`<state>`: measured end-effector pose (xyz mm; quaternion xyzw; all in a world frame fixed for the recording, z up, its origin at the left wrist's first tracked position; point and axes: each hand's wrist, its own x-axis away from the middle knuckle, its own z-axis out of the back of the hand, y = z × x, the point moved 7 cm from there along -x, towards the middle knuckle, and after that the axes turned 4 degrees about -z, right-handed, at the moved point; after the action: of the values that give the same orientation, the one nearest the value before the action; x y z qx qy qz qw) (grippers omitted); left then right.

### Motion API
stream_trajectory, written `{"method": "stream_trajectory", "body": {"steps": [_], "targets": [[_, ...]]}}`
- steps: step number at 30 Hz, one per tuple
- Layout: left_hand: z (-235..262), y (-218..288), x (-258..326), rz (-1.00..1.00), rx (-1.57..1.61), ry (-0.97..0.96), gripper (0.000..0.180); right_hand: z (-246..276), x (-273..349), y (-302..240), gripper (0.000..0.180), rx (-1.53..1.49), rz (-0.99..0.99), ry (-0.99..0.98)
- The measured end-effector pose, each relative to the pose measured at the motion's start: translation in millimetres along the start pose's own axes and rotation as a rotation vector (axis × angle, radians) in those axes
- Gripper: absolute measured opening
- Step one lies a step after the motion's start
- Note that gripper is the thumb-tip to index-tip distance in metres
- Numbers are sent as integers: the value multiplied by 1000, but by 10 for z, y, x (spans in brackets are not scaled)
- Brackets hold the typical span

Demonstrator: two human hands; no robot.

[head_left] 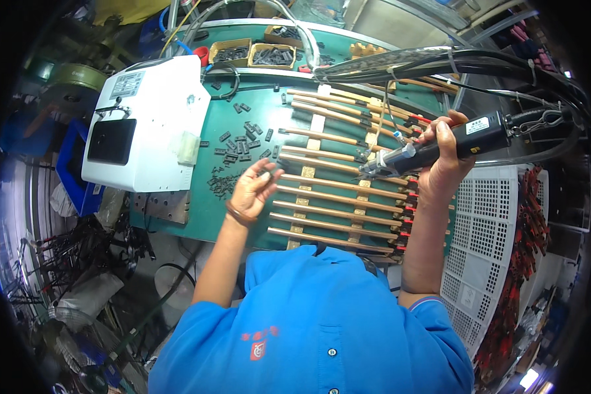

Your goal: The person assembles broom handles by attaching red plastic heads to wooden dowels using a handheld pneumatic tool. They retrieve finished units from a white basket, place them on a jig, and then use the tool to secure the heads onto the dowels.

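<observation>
My right hand (445,148) is wrapped round a black handheld power screwdriver (469,139) with a cable at its rear. The tool's metal nose points left, over the middle of a row of copper-coloured rods (345,187). These rods lie side by side on pale notched wooden strips (306,172), some with black pieces at their left ends. By those left ends, my left hand (253,189) is raised with curled fingers pinched together; what they hold is too small to make out. Loose black plastic pieces (241,146) lie on the green table just beyond it.
A white boxy machine (148,125) stands on the green table (210,220) at left. Small dark parts (223,184) are heaped near it. Boxes of black pieces (272,56) sit at the back. Thick cables (440,62) hang overhead, and a white perforated crate (482,230) stands at right.
</observation>
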<state>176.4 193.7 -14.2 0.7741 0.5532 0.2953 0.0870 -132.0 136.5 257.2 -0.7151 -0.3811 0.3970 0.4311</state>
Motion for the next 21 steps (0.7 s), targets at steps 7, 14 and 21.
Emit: {"method": "stream_trajectory", "body": {"steps": [7, 14, 21], "targets": [[-554, -862, -131, 312, 33, -165, 36, 50, 57, -64, 30, -16, -16, 0], [-897, -1091, -149, 438, -134, -179, 47, 112, 29, -101, 29, 27, 31, 11], [-860, -1182, -247, 429, -270, -153, 38, 110, 20, -95, 29, 17, 15, 3]]}}
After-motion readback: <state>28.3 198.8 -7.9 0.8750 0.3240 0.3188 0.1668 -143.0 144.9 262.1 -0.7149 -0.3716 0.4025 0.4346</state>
